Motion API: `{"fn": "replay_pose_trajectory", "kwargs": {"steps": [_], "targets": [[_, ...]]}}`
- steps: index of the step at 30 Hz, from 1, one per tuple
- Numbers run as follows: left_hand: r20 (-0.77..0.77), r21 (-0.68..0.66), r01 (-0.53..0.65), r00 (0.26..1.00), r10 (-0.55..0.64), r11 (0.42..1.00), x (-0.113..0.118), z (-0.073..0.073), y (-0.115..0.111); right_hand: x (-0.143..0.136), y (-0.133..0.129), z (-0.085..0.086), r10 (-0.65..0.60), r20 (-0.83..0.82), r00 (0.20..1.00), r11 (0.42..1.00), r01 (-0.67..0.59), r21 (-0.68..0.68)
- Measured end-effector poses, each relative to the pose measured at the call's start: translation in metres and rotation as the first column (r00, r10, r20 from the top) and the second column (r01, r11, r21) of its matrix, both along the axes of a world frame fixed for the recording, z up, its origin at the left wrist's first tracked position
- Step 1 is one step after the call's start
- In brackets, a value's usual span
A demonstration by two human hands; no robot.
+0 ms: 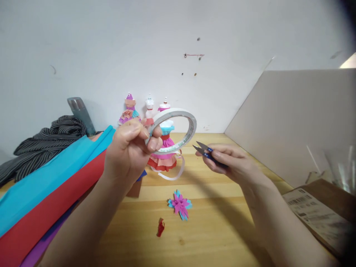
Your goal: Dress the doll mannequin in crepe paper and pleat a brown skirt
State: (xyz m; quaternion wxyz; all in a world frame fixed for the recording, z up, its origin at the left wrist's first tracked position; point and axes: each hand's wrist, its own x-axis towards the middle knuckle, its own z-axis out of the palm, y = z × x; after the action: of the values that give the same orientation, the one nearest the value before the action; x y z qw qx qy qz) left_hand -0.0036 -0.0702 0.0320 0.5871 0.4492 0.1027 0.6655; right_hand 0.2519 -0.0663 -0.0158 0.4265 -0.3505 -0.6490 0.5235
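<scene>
My left hand pinches the left side of a roll of white tape, held up above the table. In my right hand are small blue-handled snips, their dark blades apart and pointing left toward the roll. A white strip curls below the roll. On the table beneath lies a flower of magenta and blue paper, with a small crumpled red piece nearer to me. Behind the roll stands a dress figure in layered paper, partly hidden.
Two more paper-dressed figures stand by the wall. Blue and red paper sheets, striped cloth and a grey bottle fill the left. A labelled cardboard box is at right.
</scene>
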Motion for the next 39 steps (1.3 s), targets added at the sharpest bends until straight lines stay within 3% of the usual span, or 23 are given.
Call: {"fn": "replay_pose_trajectory", "kwargs": {"steps": [2,4,7,10,15,26,31,39], "targets": [[0.016,0.027,-0.023,1.000,0.023,0.999,0.001,-0.002,-0.002,-0.011,-0.012,0.003,0.078,-0.121,0.990,0.989,-0.092,-0.114],[0.040,0.040,-0.042,0.998,0.041,0.998,0.003,-0.004,-0.004,-0.027,-0.023,0.004,0.102,-0.266,0.958,0.941,-0.180,-0.287],[0.052,0.052,-0.054,0.997,0.051,0.997,0.005,-0.006,-0.008,-0.050,-0.038,0.003,0.034,-0.457,0.889,0.839,-0.274,-0.471],[0.024,0.099,-0.079,0.997,0.077,0.992,0.006,-0.007,-0.012,-0.064,-0.048,0.001,-0.012,-0.542,0.841,0.764,-0.342,-0.547],[-0.028,0.143,-0.075,0.996,0.080,0.987,0.009,-0.007,-0.015,-0.067,-0.054,-0.002,-0.048,-0.598,0.800,0.732,-0.379,-0.566],[-0.060,0.107,0.051,0.997,-0.045,0.993,0.016,-0.012,-0.015,-0.069,-0.051,-0.004,-0.067,-0.700,0.711,0.671,-0.487,-0.559],[-0.045,0.131,0.089,0.995,-0.084,0.987,0.017,-0.014,-0.014,-0.069,-0.053,-0.007,-0.106,-0.738,0.667,0.615,-0.539,-0.575],[-0.049,0.123,0.079,0.996,-0.074,0.989,0.013,-0.014,-0.011,-0.069,-0.060,-0.006,-0.087,-0.771,0.630,0.569,-0.604,-0.558]]}}
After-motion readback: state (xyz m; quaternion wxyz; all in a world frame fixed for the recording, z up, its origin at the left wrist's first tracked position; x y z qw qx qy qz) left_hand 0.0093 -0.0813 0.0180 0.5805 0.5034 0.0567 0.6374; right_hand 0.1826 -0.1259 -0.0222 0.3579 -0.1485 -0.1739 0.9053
